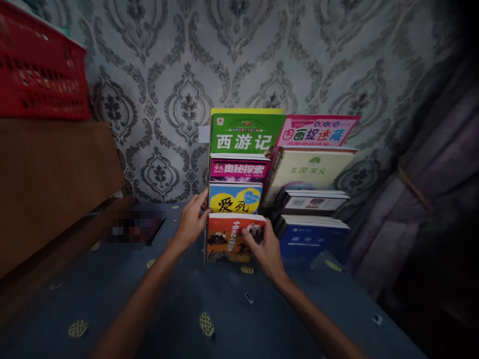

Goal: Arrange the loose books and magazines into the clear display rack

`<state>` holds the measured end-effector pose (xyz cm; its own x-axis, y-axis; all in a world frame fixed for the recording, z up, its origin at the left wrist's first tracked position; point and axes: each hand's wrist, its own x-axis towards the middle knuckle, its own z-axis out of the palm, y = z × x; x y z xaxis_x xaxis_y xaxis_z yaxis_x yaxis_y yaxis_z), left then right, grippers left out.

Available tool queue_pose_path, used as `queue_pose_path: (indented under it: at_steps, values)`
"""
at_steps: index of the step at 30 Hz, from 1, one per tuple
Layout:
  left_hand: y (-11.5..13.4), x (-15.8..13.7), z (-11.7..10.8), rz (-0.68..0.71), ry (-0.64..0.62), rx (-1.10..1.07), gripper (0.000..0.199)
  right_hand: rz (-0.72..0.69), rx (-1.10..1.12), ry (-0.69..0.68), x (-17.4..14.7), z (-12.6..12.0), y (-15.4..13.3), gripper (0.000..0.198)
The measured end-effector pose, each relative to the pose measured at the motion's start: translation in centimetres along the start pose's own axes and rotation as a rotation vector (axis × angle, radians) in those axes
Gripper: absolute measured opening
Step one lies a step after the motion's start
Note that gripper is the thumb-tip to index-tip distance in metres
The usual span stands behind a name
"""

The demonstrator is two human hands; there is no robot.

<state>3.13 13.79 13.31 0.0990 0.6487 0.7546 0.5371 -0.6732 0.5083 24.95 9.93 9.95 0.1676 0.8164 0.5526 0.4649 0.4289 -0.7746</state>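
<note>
In the head view, two tiered columns of upright books stand on a dark blue surface (179, 309) printed with yellowish, dotted oval motifs. An orange book (224, 252) with a smooth illustrated cover is the front one of the left column. Behind it, each showing higher, are a yellow-and-blue book (218, 192), a magenta book (239, 170) and a tall green book (249, 132). The right column rises from blue paperbacks (314, 237) with pale page edges, past a cream book (310, 172), to a pink book (318, 130).

The right hand (268, 252) is clamped on the orange book's upper right corner, thumb flat on the cover and fingers at the side edge. The left hand (191, 222) is at the left edges of the orange and yellow-and-blue books, its thumb and fingers slightly parted; whether it grips or merely steadies them, I cannot tell.

At left, a red plastic basket (45, 75) with slotted sides rests on a plain brown box (56, 184). Grey damask wallpaper (187, 104) with scrolling medallions covers the wall behind. At right hangs a folded, greyish-purple curtain (385, 224), gathered by a narrow tie (413, 187).
</note>
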Motion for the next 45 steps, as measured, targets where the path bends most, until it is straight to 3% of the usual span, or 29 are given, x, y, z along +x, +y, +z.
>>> queue_pose_path:
  at_steps: [6,8,12,16,20,27,35,45]
  values:
    - [0.9,-2.5,-0.6,-0.146,0.055,-0.106,0.029,-0.027,0.035,-0.031,-0.6,-0.1,0.9,0.05]
    - [1.0,-3.9,-0.3,-0.192,0.01,-0.138,0.026,-0.041,0.035,-0.03,-0.6,-0.1,1.0,0.049]
    - [0.5,-5.5,0.6,-0.172,-0.126,-0.082,0.018,-0.072,0.014,-0.016,-0.5,0.1,1.5,0.046]
    - [0.2,-5.7,1.1,-0.153,-0.111,-0.019,0.013,-0.071,0.0,0.012,-0.5,0.3,1.8,0.048]
    - [0.5,-5.6,1.1,-0.159,-0.067,-0.038,0.013,-0.059,0.01,0.016,-0.9,0.2,1.9,0.049]
    - [0.7,-5.2,0.8,-0.301,-0.068,-0.218,0.019,-0.053,0.067,0.056,-1.7,0.2,1.9,0.042]
    - [0.9,-4.8,0.9,-0.318,-0.034,-0.203,0.024,-0.085,0.061,0.136,-1.9,0.4,1.9,0.032]
    - [1.1,-5.0,0.8,-0.314,-0.006,-0.145,0.024,-0.035,0.127,0.111,-2.9,0.9,2.5,0.031]
